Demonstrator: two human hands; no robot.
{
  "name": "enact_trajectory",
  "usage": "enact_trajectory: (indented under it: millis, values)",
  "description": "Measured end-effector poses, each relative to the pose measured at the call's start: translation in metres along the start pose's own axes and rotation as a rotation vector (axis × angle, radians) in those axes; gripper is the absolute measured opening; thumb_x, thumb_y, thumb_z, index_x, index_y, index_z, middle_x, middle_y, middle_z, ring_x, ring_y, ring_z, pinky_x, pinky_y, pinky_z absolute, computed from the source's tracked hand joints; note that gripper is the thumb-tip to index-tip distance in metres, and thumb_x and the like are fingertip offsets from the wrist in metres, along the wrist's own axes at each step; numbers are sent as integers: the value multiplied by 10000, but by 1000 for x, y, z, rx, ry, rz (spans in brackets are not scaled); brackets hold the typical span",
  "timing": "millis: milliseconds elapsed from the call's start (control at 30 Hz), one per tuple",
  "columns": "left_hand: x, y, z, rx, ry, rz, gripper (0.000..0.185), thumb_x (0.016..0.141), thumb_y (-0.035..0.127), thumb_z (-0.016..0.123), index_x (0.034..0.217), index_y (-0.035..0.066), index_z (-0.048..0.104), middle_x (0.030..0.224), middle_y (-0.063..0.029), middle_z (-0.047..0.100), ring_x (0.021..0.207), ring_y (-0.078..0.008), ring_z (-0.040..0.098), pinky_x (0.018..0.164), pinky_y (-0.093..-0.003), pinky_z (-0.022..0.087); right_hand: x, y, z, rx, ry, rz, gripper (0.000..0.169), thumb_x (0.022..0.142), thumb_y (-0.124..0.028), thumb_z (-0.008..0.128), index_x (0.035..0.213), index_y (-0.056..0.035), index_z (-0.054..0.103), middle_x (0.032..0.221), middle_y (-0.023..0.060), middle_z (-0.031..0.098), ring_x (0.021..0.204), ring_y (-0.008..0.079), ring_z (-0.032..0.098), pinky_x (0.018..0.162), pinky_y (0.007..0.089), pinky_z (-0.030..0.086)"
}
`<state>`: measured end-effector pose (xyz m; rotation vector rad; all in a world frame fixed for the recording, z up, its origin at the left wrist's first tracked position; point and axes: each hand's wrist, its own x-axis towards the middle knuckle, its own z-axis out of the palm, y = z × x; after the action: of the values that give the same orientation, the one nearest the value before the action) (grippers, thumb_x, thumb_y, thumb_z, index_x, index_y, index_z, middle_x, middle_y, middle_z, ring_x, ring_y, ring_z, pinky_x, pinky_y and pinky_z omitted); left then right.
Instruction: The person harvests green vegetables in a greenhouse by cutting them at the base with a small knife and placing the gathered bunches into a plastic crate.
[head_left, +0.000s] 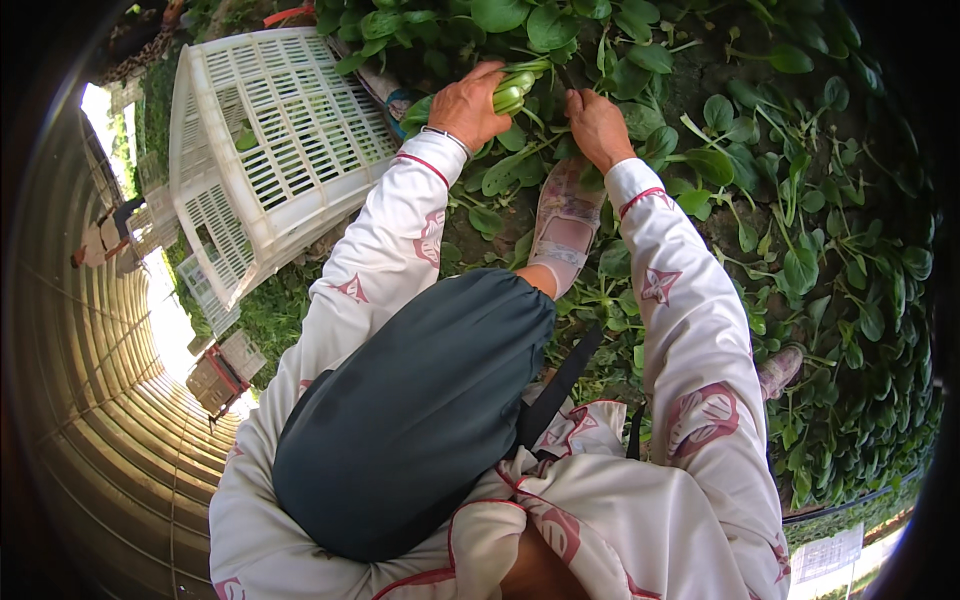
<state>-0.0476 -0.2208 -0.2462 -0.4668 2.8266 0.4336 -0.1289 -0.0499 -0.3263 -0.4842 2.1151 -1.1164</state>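
Observation:
My left hand (469, 109) grips a bunch of leafy greens with thick pale green stems (515, 88); the stem ends face right. A metal bangle (448, 139) circles that wrist. To the right, my right hand (600, 127) is closed around a dark, narrow tool (562, 78), perhaps a knife. Most of this tool is hidden by the fist and leaves. Both hands are low over a bed of broad-leaved green vegetables (645, 60), just beyond my patterned shoe (568, 199). The hands are apart from each other.
Left of my hands stands a white slatted plastic crate (292, 120), tilted in view. Loose plants (720, 161) lie over the soil at right. My other shoe (780, 371) is among leaves. At far left, another person (105, 240) is under the ribbed tunnel roof (97, 390), near stacked boxes (217, 379).

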Motion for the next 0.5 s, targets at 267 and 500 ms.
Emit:
enact_trajectory:
  millis: [267,500]
  values:
    - [-4,-6,-4,-76,48,39,489,645,200,664,1109,57,615,1246,-53,569,1001,-298,605,848,-362,498,24,-9,39,318,-190,371,448,970,-295,404,789,38,643,676,209,634,601,368,632,623,428,505]
    - [-25,18,-61,-587,-47,118,437,674,91,686,1091,-16,611,1171,-70,599,957,-197,624,856,-269,477,-28,-24,-21,687,39,151,367,985,-388,445,1041,-60,602,628,-31,474,484,63,353,434,234,272]
